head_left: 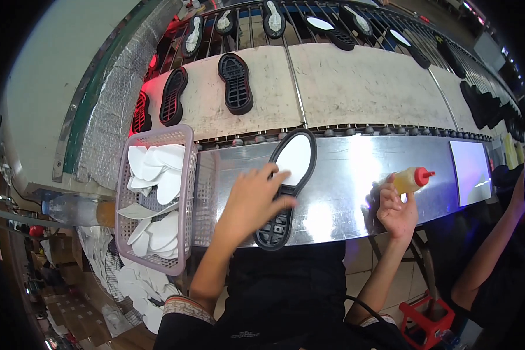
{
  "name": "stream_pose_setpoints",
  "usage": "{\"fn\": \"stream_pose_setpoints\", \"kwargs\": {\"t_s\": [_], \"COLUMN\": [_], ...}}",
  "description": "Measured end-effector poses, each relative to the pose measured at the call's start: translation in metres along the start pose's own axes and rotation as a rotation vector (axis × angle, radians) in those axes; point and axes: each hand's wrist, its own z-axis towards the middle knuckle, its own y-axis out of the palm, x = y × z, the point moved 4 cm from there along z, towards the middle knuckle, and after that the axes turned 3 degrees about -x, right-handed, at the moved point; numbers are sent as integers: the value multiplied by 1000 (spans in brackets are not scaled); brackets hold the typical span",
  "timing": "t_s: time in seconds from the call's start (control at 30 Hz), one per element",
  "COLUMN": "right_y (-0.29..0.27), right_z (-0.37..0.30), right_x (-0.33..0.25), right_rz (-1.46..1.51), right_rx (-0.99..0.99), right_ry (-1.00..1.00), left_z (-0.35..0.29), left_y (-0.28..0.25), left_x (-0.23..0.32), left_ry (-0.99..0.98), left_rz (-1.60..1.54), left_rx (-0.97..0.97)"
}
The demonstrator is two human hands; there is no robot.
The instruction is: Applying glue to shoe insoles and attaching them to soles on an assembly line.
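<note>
In front of me a black shoe sole (272, 233) lies lengthwise on the metal worktable (332, 195). An oval white pad (296, 156) sits in its far half, while the near half shows a bare grid of ribs. My left hand (252, 201) is over the sole's middle, fingers apart, with fingertips at the near end of the pad; I cannot tell how hard they press. To the right, my right hand (398, 214) grips a squeeze bottle (407, 180) of yellowish liquid with a red nozzle cap, tipped sideways above the table.
A lilac plastic basket (188, 198) of white pads stands at the left. Beyond the table runs a conveyor (356, 87) carrying several black soles (236, 84). A white sheet (470, 172) lies at the table's right end, near another person's arm (496, 245). A red stool (427, 321) is below.
</note>
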Motion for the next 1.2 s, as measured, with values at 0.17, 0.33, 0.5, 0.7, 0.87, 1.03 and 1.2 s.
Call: {"fn": "stream_pose_setpoints", "kwargs": {"t_s": [0.17, 0.33, 0.5, 0.7, 0.87, 1.03, 1.2], "right_y": [-3, 9, 27, 36, 15, 36, 31], "right_z": [-16, -43, -12, 2, -20, -3, 18], "right_x": [-4, -53, -131, -102, -143, -122, -119], "right_rz": [-436, -1024, -2099, -2469, -2240, -2394, -2406], "right_rx": [47, 266, 596, 893, 877, 1041, 787], "right_ry": [100, -292, -1326, -1216, -1290, -1259, -1231], "left_z": [-53, -34, 88, 258, 245, 197, 159], "left_y": [18, 39, 35, 41, -22, -17, -12], "left_x": [37, 42, 18, -41, -78, -171, -178], "left_ry": [-117, -141, -92, -189, -323, -681, -622], "left_rz": [-51, -47, -38, -117, -22, -32, 65], "left_rx": [121, 306, 471, 363, 406, 106, -7]}}
